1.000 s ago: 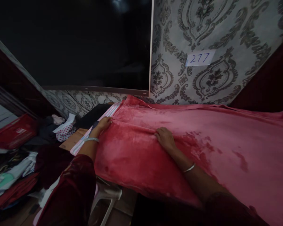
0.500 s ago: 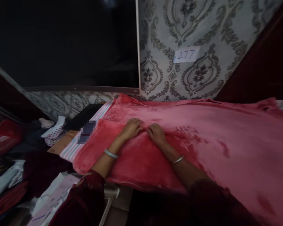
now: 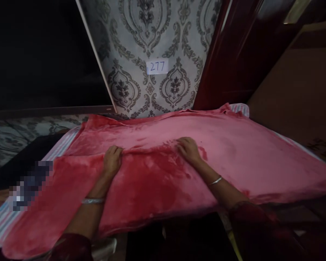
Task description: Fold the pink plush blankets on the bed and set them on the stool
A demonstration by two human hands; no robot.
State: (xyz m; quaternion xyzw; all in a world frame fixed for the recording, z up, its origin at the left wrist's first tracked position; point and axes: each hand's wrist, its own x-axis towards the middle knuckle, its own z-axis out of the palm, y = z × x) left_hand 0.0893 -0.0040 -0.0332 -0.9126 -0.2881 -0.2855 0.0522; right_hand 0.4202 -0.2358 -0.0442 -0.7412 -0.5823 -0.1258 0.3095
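Note:
A plush pinkish-red blanket lies spread out, with its near part folded over into a raised edge across the middle. At the left of that edge my left hand is closed, fingers curled over the fabric. My right hand grips the same fold farther right, its fingers bent onto the plush. Between the two hands the edge runs fairly straight. The hands are well apart, and both fingertips are partly hidden in the pile.
Under the blanket, a striped cloth shows at the left. On it lies a pixelated dark object. A large dark screen stands behind. Patterned wallpaper carries a paper label reading 277. A brown box rises at the right.
My hands were close together on the fold; now they are spread apart along it, left hand leftward, right hand rightward. The view has turned to the right.

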